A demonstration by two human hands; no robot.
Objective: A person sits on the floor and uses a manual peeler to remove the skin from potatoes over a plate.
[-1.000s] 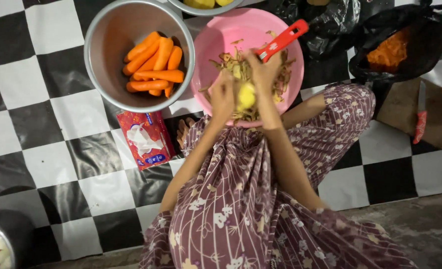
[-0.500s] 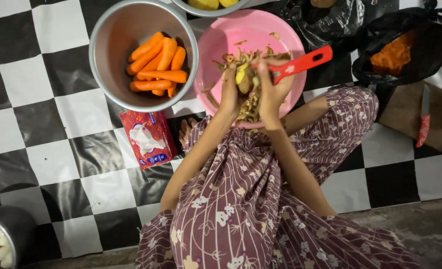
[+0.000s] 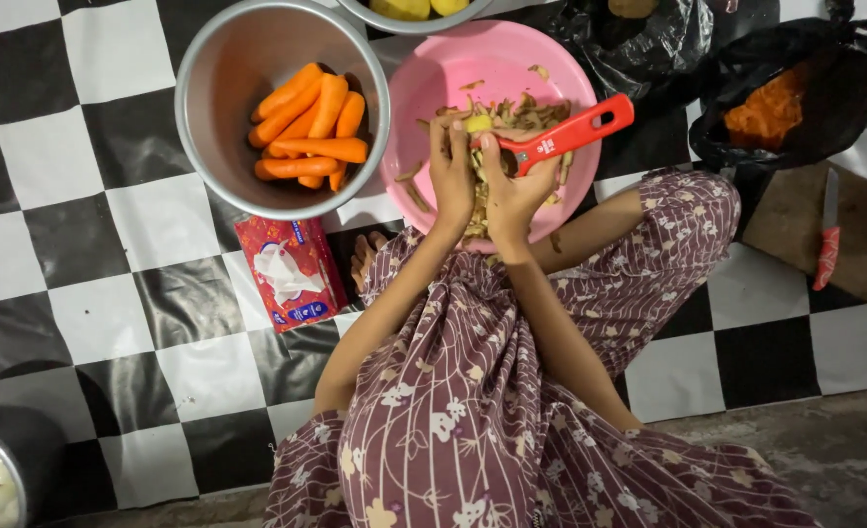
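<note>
STEP: peeling over pink basin (image 3: 433, 88) | left hand (image 3: 450, 176) grips potato (image 3: 479, 124) | right hand (image 3: 514, 186) closed on red peeler (image 3: 565, 134) | NEXT: you likely rotate potato to unpeeled skin.

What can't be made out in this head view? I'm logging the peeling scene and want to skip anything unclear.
- Yellow vegetable: mostly covered by the left hand and right hand, so its kind is unclear.
- Red peeler: blade end hidden behind the right hand's fingers.
- Top metal bowl: cut off by the frame's upper edge.
- Bottom-left pot: cut off by the corner.
- Black bag: its orange contents are too indistinct to identify.
</note>
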